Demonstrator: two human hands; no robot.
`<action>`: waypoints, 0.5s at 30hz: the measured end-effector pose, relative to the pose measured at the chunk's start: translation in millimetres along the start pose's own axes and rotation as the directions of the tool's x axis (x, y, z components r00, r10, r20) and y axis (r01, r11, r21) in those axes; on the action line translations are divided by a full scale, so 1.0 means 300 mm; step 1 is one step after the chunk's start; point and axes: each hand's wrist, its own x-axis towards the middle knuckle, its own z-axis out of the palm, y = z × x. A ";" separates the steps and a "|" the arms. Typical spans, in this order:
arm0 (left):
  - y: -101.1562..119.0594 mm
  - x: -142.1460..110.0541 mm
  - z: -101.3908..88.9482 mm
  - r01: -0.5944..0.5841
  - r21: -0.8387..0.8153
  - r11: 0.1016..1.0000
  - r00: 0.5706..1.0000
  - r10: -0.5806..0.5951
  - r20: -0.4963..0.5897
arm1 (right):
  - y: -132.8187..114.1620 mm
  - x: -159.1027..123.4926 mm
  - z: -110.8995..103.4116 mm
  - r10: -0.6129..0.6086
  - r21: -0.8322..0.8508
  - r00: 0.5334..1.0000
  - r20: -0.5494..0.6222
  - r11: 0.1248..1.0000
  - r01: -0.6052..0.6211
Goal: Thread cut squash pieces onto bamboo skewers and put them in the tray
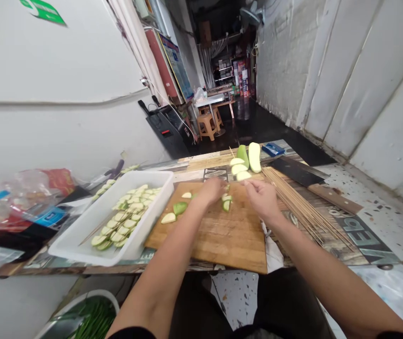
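My left hand (pixel 214 189) is over the far part of a wooden cutting board (pixel 233 240), fingers curled and partly hidden; what it holds cannot be made out. Right by its fingertips are a few green-edged, pale squash slices (pixel 226 203). My right hand (pixel 262 198) is closed in a pinch above the board's far right edge, and whatever is between its fingers is too small to name. A pale squash slice (pixel 243 175) lies just beyond its fingertips. On the board's left side rest some cut squash pieces (pixel 180 208).
A white plastic tub (pixel 114 256) of skewered slices stands left of the board. Bamboo skewers (pixel 303 207) and a cleaver (pixel 298 170) lie to the right. Halved squash (pixel 254 157) and a blue packet (pixel 273 149) are behind. A bowl of greens (pixel 93 315) sits below left.
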 end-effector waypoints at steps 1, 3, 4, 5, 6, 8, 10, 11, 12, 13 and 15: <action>0.000 0.004 -0.003 -0.050 0.029 0.998 0.999 0.049 0.019 | 0.000 0.000 0.001 0.012 -0.005 1.000 -0.003 1.000 -0.012; -0.002 0.004 -0.016 -0.115 0.023 0.993 0.992 0.114 0.052 | -0.004 0.000 -0.001 0.021 -0.011 1.000 -0.006 1.000 -0.021; -0.005 0.000 -0.025 -0.121 -0.001 0.993 0.990 0.121 0.067 | -0.007 0.001 -0.002 0.015 -0.012 1.000 -0.008 1.000 -0.015; -0.009 -0.004 -0.034 -0.108 -0.033 0.994 0.991 0.110 0.074 | -0.011 0.001 -0.003 0.006 -0.011 1.000 -0.010 1.000 -0.007; -0.015 -0.009 -0.044 -0.078 -0.068 0.995 0.994 0.082 0.069 | -0.013 0.001 -0.004 0.000 -0.012 1.000 -0.014 1.000 0.000; -0.031 -0.018 -0.066 0.002 -0.139 0.990 1.000 0.001 0.024 | -0.015 0.000 -0.003 -0.002 -0.013 1.000 -0.017 1.000 0.002; -0.050 -0.024 -0.087 0.077 -0.195 0.978 0.996 -0.084 -0.027 | -0.011 -0.001 -0.001 0.004 -0.019 1.000 -0.016 1.000 -0.005; -0.059 -0.025 -0.095 0.112 -0.217 0.970 0.992 -0.122 -0.033 | -0.008 -0.001 0.000 0.005 -0.024 1.000 -0.015 1.000 -0.005; -0.065 -0.026 -0.100 0.142 -0.234 0.962 0.988 -0.154 -0.034 | -0.004 -0.001 0.001 0.003 -0.028 1.000 -0.016 1.000 -0.004; -0.067 -0.027 -0.101 0.167 -0.252 0.953 0.983 -0.182 -0.037 | 0.000 -0.001 0.002 0.001 -0.031 1.000 -0.017 1.000 -0.002; -0.060 -0.027 -0.090 0.196 -0.318 0.928 0.968 -0.236 -0.090 | 0.004 -0.002 0.004 -0.005 -0.032 1.000 -0.016 0.999 0.005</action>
